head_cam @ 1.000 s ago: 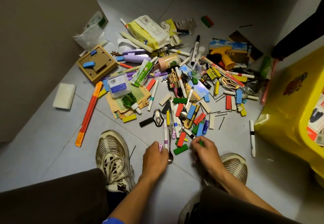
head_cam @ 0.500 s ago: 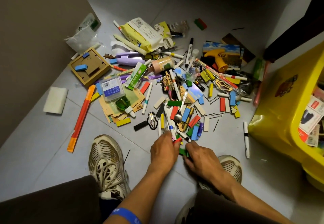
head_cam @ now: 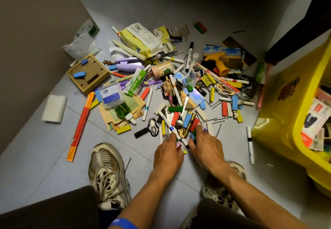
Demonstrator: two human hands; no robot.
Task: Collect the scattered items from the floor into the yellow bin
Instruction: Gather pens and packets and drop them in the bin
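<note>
A heap of scattered items [head_cam: 179,92] covers the grey tiled floor: markers, coloured blocks, a spoon [head_cam: 181,116], hairpins, cards. The yellow bin [head_cam: 283,121] stands at the right, with papers and boxes inside. Both hands work side by side at the heap's near edge. My left hand [head_cam: 168,154] curls its fingers round small pieces, and a pink clip [head_cam: 178,145] shows at its fingertips. My right hand [head_cam: 206,148] grips green and blue blocks [head_cam: 193,136]. A white marker [head_cam: 176,133] lies slanted between the two hands.
My two shoes [head_cam: 107,173] sit just behind the hands. A wall [head_cam: 32,40] rises on the left, with a wooden frame [head_cam: 87,72], a long orange stick [head_cam: 80,124] and a white sponge [head_cam: 53,107] near it. A lone marker [head_cam: 249,144] lies beside the bin.
Both hands have come together and reached forward into the heap's near edge, gathering blocks and clips. The view has shifted slightly left, bringing more of the bin into sight.
</note>
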